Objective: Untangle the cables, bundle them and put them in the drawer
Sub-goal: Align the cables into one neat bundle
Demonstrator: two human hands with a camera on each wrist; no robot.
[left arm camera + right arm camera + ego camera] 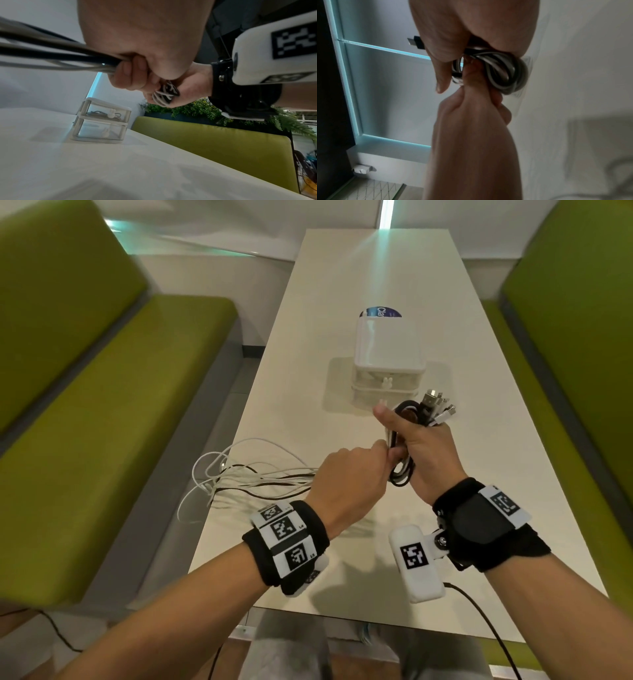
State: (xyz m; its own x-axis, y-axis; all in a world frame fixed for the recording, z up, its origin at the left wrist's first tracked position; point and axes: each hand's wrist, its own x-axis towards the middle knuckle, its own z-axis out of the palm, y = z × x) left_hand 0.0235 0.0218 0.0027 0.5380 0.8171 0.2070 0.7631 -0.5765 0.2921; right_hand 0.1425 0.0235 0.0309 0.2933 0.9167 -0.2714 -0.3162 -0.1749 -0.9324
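The right hand (423, 453) is curled around a coiled bundle of black and white cables (406, 440), plug ends (436, 405) sticking out past its fingers. The left hand (349, 477) meets it, fist closed on the strands that run out of the coil. Those loose cables (239, 477) trail across the table (308, 337) to its left edge. The two-tier clear drawer box (388, 364) stands mid-table, just beyond the hands, both drawers pushed in.

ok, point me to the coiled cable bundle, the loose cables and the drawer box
coiled cable bundle (403, 474): head view, lower loop below the hands
loose cables (239, 477): head view, strands on the table
drawer box (388, 344): head view, white top
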